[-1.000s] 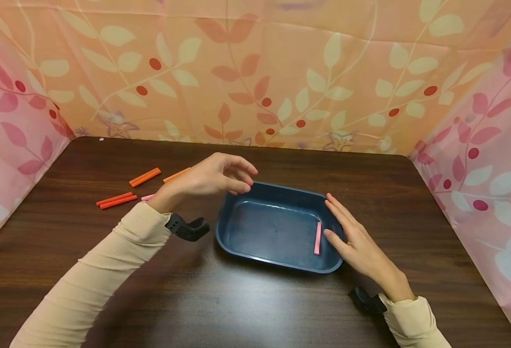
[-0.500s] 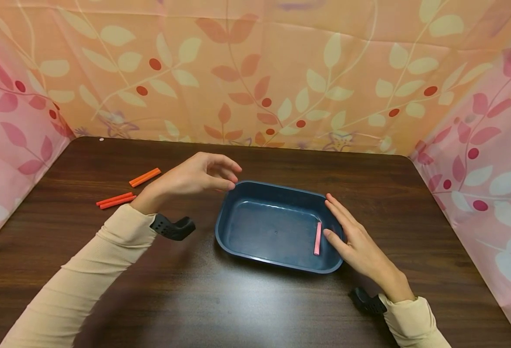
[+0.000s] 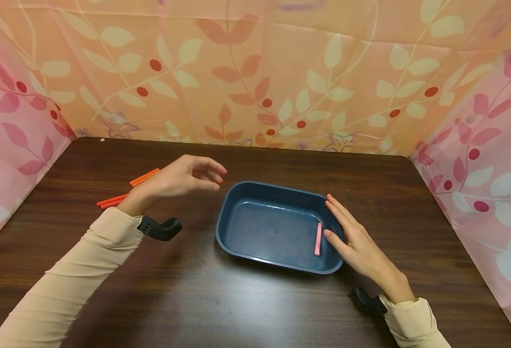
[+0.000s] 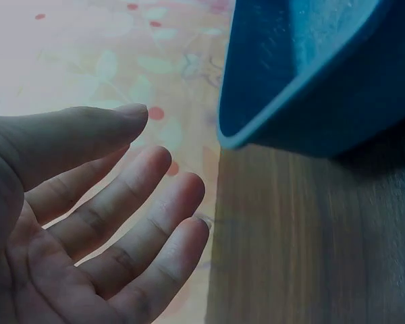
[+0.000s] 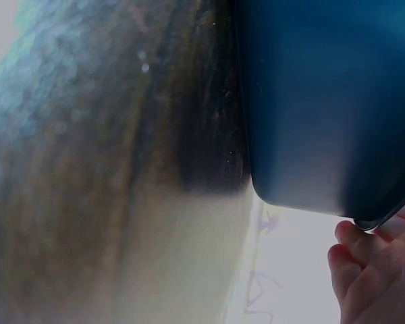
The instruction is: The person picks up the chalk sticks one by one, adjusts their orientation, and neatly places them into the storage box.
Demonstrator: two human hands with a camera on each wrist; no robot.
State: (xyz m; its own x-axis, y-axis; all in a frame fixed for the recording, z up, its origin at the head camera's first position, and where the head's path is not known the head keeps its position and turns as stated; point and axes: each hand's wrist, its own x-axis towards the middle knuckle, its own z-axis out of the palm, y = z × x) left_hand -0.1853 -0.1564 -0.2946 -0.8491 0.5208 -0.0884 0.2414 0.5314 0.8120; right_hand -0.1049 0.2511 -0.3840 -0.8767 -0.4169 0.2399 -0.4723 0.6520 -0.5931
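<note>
My left hand hovers left of a dark blue tray, fingers loosely bent and nothing between them. In the left wrist view the left palm shows bare, its fingertips apart from the tray's corner. One pink stick lies inside the tray near the right wall. My right hand rests at the tray's right rim, fingers fairly straight along it and thumb over the inner side. The right wrist view shows the right fingers at the rim of the tray.
Behind the left hand and forearm lie orange sticks and red sticks, partly covered. The dark wooden table is bounded by a floral curtain at the back and both sides.
My left hand has moved left, away from the tray's far left corner. It now hides another orange stick and a pink one seen earlier. The right hand and tray stay put.
</note>
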